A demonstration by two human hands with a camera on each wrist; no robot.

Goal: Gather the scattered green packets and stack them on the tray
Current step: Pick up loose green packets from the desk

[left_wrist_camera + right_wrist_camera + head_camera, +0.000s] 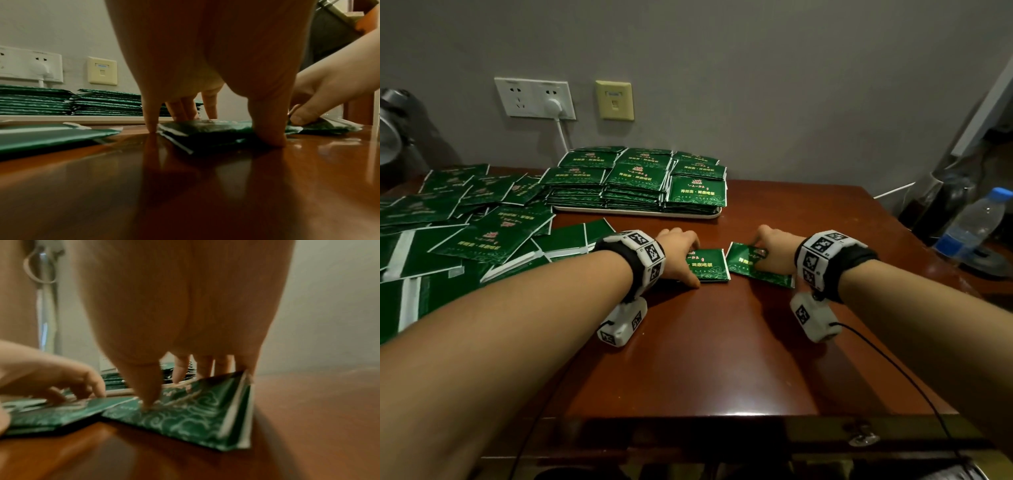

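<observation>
A gathering step is judged in hand: near the table's middle, short of the tray at its back edge, two small packet piles are clamped between thumb and spread fingers by the left hand and right hand, so merging, squaring and lifting onto the tray seem called for next.

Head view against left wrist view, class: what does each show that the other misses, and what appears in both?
Only the head view: the water bottle, the scattered packets at the left, both wristbands.

Only the left wrist view: the left hand from below, thumb and fingertips planted round its small packet pile.

Both: the tray of stacked packets, the wall sockets, the right hand holding packets.
</observation>
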